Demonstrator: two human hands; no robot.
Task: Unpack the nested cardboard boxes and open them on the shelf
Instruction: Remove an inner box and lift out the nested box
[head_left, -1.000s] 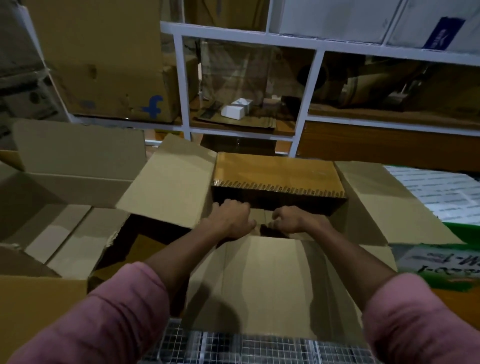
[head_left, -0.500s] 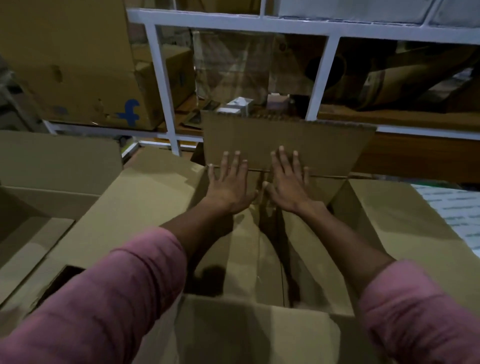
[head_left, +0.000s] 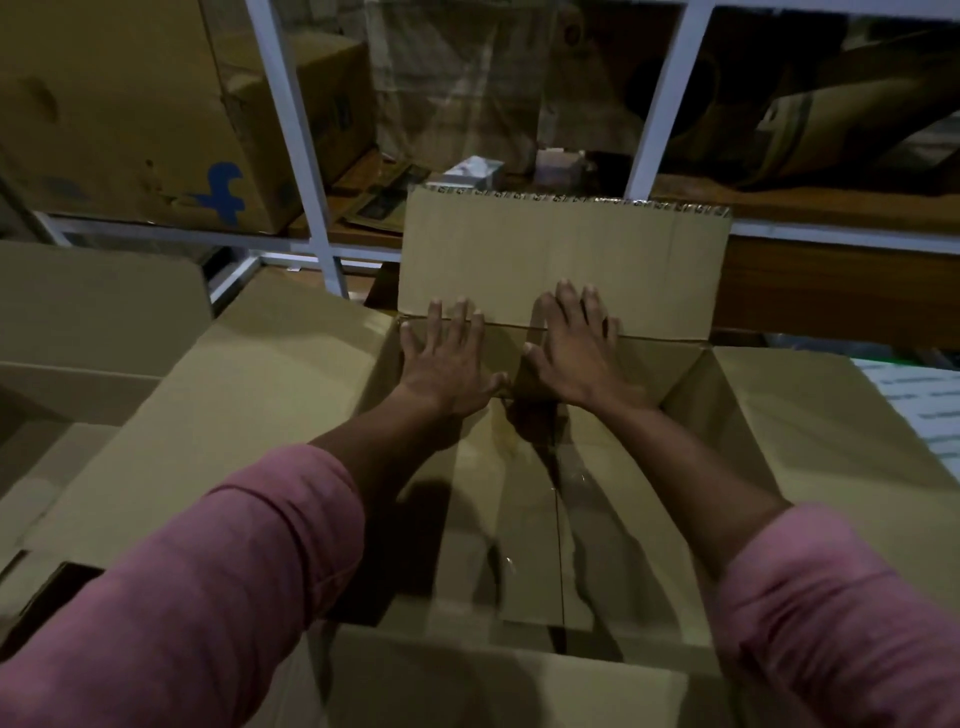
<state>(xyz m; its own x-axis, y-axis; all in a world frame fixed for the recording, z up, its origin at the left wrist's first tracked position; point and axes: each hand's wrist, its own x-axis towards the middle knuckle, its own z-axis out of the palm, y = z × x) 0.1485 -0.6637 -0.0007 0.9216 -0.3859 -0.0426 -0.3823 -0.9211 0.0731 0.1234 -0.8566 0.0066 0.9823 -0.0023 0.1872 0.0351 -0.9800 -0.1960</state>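
Inside the open cardboard box (head_left: 519, 519): left hand (head_left: 447, 364) and right hand (head_left: 576, 358), fingers flat, press the far flap (head_left: 561, 260) outward; side flaps likely follow.

Tan cardboard box (head_left: 545, 260); pink sleeves (head_left: 218, 571) — white shelf frame (head_left: 291, 130); blue logo (head_left: 223, 192).

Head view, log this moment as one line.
left hand: flat on far flap | right hand: same | box: open | nothing gripped
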